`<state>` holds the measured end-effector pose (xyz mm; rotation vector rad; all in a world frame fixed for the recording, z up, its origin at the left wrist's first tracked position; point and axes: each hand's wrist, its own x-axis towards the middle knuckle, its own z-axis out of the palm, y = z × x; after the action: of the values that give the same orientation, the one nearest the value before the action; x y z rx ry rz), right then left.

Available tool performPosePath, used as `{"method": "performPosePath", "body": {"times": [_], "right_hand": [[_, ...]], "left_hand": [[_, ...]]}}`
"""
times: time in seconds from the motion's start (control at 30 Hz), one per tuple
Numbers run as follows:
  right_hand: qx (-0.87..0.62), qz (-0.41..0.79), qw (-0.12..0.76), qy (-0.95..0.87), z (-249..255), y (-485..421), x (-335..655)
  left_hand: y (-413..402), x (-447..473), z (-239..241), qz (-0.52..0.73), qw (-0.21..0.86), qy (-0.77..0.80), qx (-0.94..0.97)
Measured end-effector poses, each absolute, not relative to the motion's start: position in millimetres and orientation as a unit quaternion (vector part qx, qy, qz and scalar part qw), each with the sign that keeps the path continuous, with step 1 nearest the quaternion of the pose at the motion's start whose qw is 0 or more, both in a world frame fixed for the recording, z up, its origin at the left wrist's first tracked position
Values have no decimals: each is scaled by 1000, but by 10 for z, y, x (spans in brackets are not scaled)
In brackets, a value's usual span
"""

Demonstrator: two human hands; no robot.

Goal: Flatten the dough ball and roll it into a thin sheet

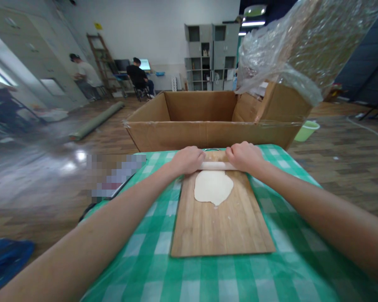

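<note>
A pale rolling pin [216, 166] lies crosswise near the far end of a wooden cutting board [223, 235]. My left hand [190, 160] is closed round its left end, and my right hand [244, 157] grips the right end. Just on the near side of the pin, a flat, uneven sheet of white dough [213, 187] rests on the board, with a small point at its near edge. The far edge of the dough meets the pin; whether it runs on beneath cannot be seen.
A green-and-white checked tablecloth [151, 256] covers the table. At its left edge sits a blurred-out flat device [116, 180]. Beyond stands a large open cardboard box [204, 136], with plastic-wrapped cardboard [315, 50] at its right. A green bin [307, 131] stands on the floor.
</note>
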<state>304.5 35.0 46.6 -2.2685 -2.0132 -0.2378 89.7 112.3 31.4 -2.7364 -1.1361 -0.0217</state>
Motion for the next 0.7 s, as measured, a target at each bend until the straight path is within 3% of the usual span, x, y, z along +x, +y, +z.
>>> {"method": "performPosePath", "body": {"times": [0.23,0.53,0.7], "right_hand": [[-753,-54,60,-653,532,301,2954],[-730,-45,61,-679,427,-189,2676],[-709,-61,55,-700,398,-183,2669]], "left_hand": [[1153,809,199,-78,102,-356,-926],[1306,813,199,-32,106,-256,-960],[1106,758,166,-52,31,-366,-929]]}}
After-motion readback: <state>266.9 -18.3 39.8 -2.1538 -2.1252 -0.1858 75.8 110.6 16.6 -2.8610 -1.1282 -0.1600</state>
